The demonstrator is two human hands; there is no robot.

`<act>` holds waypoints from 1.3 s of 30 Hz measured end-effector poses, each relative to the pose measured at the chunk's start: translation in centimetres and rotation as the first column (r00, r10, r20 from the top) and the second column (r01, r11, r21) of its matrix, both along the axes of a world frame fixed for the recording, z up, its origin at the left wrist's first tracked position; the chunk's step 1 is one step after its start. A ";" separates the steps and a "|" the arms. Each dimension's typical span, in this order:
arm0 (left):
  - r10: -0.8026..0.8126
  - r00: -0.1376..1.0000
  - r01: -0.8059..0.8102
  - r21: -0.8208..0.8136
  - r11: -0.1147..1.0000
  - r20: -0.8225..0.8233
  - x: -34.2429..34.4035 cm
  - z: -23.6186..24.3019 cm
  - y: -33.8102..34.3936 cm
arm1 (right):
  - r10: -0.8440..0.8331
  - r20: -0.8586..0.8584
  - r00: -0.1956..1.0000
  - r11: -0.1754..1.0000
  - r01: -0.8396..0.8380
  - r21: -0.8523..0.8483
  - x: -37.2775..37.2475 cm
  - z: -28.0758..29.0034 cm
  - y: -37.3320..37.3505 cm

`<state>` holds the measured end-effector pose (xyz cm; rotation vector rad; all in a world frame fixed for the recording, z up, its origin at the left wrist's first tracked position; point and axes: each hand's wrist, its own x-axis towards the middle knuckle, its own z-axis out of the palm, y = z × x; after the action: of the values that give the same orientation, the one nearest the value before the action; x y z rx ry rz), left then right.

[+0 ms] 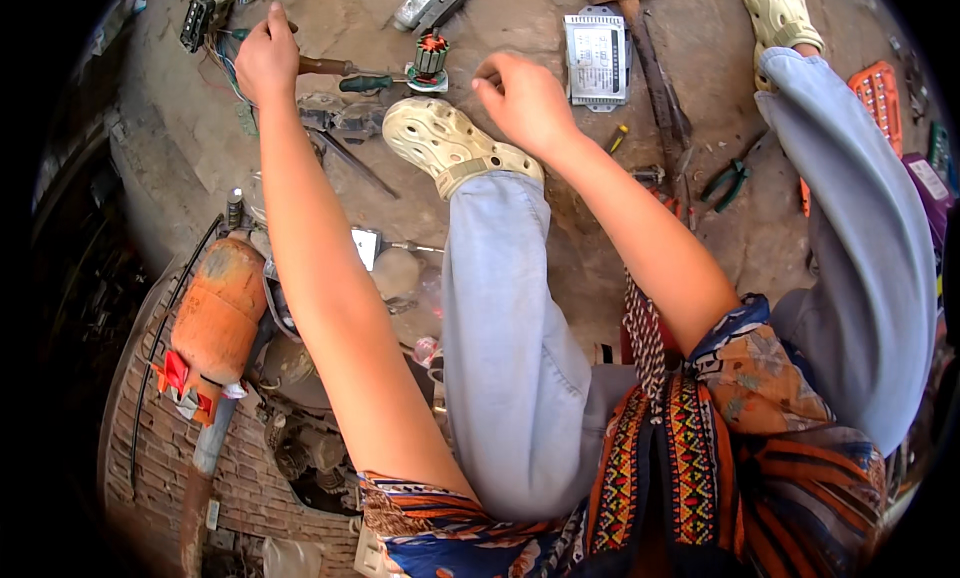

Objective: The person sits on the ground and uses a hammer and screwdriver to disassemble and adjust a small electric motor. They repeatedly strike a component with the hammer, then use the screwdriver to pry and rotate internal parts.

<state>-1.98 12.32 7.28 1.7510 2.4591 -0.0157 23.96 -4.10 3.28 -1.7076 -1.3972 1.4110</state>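
Both hands are well apart, with a bit of floor and some tools between them. From where I stand, the left hand (268, 60) is curled up with its thumb on top, and I can't tell if it is pinching something. Just to the left of it is a black block-shaped plug (197, 24), with thin coloured wires (222, 66) hanging down beside the hand. A brown wooden handle (326, 67) sticks out to the right of that hand, and a screwdriver with a dark green handle (365, 83) lies a little further along. The right hand (525, 100) has its fingers loosely bent, and I can't see what is under them. Near its fingertips, on the left, a round red and black motor core on a green base (430, 60) stands up on the floor. Past the right hand, on its right, lies a flat silver metal box with a white label (597, 60). A cream rubber clog with holes (440, 143) sits below and between the two hands.
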 end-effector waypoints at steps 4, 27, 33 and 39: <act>0.075 0.997 -0.071 -0.123 0.990 0.029 -3.5 -2.7 1.9 | -0.077 0.029 0.997 0.997 0.077 -0.024 0.2 -1.7 -0.6; 0.073 0.942 -0.005 0.202 0.979 -0.329 -0.1 0.4 -5.8 | 0.034 -0.047 0.998 0.995 -0.039 -0.093 -1.2 -0.1 -1.7; 0.105 0.938 -0.022 0.246 0.969 -0.331 2.7 1.5 -6.7 | 0.003 -0.103 0.995 0.993 -0.015 -0.114 -2.0 0.1 -1.0; 0.097 0.944 -0.018 0.244 0.970 -0.316 4.8 2.0 -6.8 | 0.031 -0.061 0.998 0.991 -0.039 -0.124 -2.2 0.5 -0.7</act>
<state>2.84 5.53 9.28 1.9025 2.8531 -0.0059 21.75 -4.82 3.74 -1.7115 -1.3377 1.5857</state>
